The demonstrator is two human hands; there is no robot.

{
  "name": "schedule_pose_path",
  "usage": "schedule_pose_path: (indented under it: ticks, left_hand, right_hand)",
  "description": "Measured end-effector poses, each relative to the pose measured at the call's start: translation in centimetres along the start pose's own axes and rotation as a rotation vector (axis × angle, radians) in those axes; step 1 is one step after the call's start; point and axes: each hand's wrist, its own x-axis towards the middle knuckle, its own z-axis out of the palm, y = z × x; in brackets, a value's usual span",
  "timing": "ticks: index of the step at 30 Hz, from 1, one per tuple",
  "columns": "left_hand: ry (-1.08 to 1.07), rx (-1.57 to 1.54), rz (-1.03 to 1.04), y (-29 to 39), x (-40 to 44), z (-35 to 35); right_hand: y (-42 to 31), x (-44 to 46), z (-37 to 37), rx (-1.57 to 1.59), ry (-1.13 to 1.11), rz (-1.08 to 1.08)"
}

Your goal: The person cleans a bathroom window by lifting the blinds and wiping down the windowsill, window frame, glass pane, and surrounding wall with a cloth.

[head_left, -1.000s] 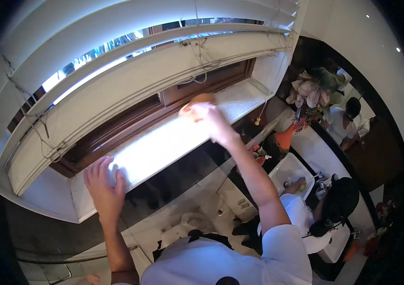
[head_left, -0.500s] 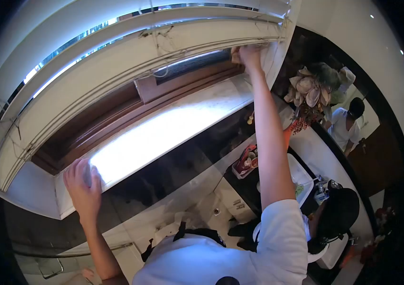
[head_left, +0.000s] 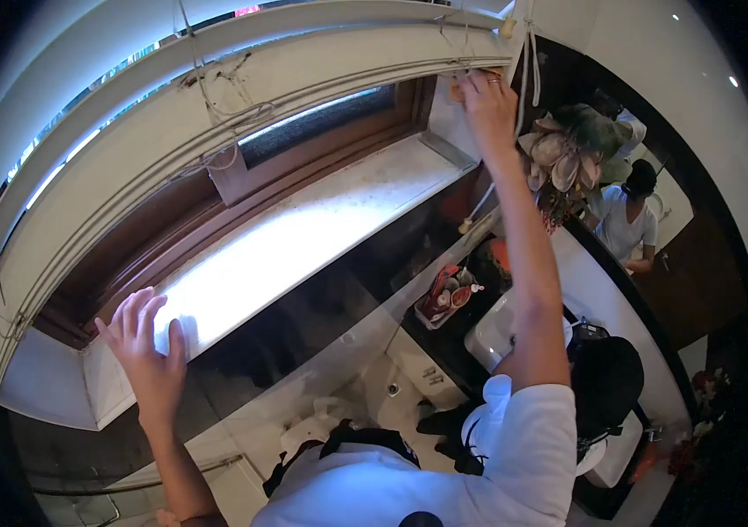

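1. From here, I see the right hand gripping a small orange-tan pad, cloth or sponge I can't tell, above the white marble-look windowsill's right end, by the white side wall.
2. The left hand holds nothing, fingers spread near the sill's front-left corner; contact is unclear.
3. I'd press the pad flat with even strokes, working gently into the wall's corner.
4. Mind the white slatted blind's bottom rail, close over the knuckles, and the white hanging cords just beside the wrist.
5. The sill's middle offers open room; beyond its front edge, a person in black headwear leaves less elbow space.
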Motion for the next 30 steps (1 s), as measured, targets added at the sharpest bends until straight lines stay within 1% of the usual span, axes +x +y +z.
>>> schedule_pose_path:
  ticks: [2, 3, 4, 6, 8, 9, 10, 11, 12, 13, 14, 16, 17, 18, 19, 20, 21, 22, 24, 25, 28, 29, 30]
  left_hand:
    - [0.011, -0.003, 0.026, -0.1, -0.1, 0.7]
    - [0.004, -0.056, -0.014, -0.2, -0.2, 0.9]
    - [-0.003, -0.112, -0.054, -0.3, -0.2, 1.1]
    - [0.047, -0.121, -0.063, -0.5, 0.2, 0.7]
    - [0.000, -0.523, -0.116, -0.7, 1.2, 0.4]
    - [0.009, -0.676, -0.068, 0.0, 2.3, 0.2]
    - [-0.093, -0.935, -0.189, 1.4, 3.5, -0.2]
    - [-0.197, -1.193, -0.316, 3.1, 4.9, -0.5]
    - [-0.295, -1.430, -0.317, 4.2, 6.6, 0.1]
    - [-0.373, -1.612, -0.276, 5.3, 8.1, 0.7]
    - [-0.377, -1.653, -0.199, 6.4, 9.5, 1.6]
    - [-0.357, -1.669, -0.070, 8.3, 11.7, 2.4]
    - [-0.386, -1.653, -0.034, 9.0, 12.5, 2.2]
    - [-0.416, -1.634, 0.004, 9.7, 13.1, 1.9]
    - [-0.418, -1.632, 0.007, 10.5, 13.2, 1.5]
    - [-0.386, -1.693, -0.039, 11.3, 13.4, 1.1]
    - [-0.355, -1.752, -0.084, 11.8, 13.5, 0.8]
    - [-0.360, -1.746, -0.075, 12.0, 13.7, 0.7]
    - [-0.233, -1.785, -0.196, 12.6, 14.1, 0.6]
    - [-0.213, -1.788, -0.220, 12.7, 14.1, 0.7]
    - [-0.197, -1.789, -0.202, 13.0, 13.7, 0.4]
    - [-0.145, -1.798, -0.244, 13.7, 13.2, -0.2]
    - [-0.151, -1.797, -0.235, 14.0, 12.8, -0.6]
  right_hand:
    - [1.5, -0.5, -0.2, -0.080, -0.062, -0.198]
    - [2.2, -3.5, 2.4, -0.089, -0.186, -0.138]
    - [1.9, -5.1, 2.6, -0.096, -0.190, -0.139]
    - [1.1, -7.1, 1.5, -0.060, -0.236, -0.441]
    - [1.2, -5.9, 1.4, -0.084, -0.226, -0.417]
    - [0.8, -5.5, 1.1, -0.094, -0.222, -0.381]
    - [0.4, -5.1, 0.9, -0.093, -0.225, -0.378]
    - [-0.1, -4.4, 0.5, -0.066, -0.297, -0.319]
    - [-0.4, -4.0, 0.2, -0.040, -0.367, -0.263]
    - [-0.4, -3.7, 0.1, 0.005, -0.369, -0.239]
    - [-0.5, -3.3, -0.1, 0.003, -0.363, -0.244]
    - [-0.6, -2.4, -0.2, -0.006, -0.230, -0.128]
    - [-0.6, -1.8, -0.5, -0.104, -0.196, -0.151]
    - [-0.7, -1.3, -0.6, -0.105, -0.196, -0.150]
    - [-0.9, -0.8, -0.7, -0.207, -0.174, -0.187]
    - [-0.7, -0.4, -0.7, -0.310, -0.151, -0.220]
    - [-0.4, -0.4, -0.3, -0.312, -0.155, -0.223]
    - [-0.4, -0.7, -0.1, -0.315, -0.153, -0.213]
    - [-0.5, -1.0, 0.0, -0.222, -0.233, -0.185]
    - [-0.5, -1.4, -0.1, -0.223, -0.254, -0.194]
    - [-0.2, -2.5, 0.1, -0.188, -0.254, -0.198]
    - [-0.4, -2.5, -0.2, -0.161, -0.223, -0.190]
    - [-0.4, -2.6, -0.1, -0.166, -0.222, -0.183]
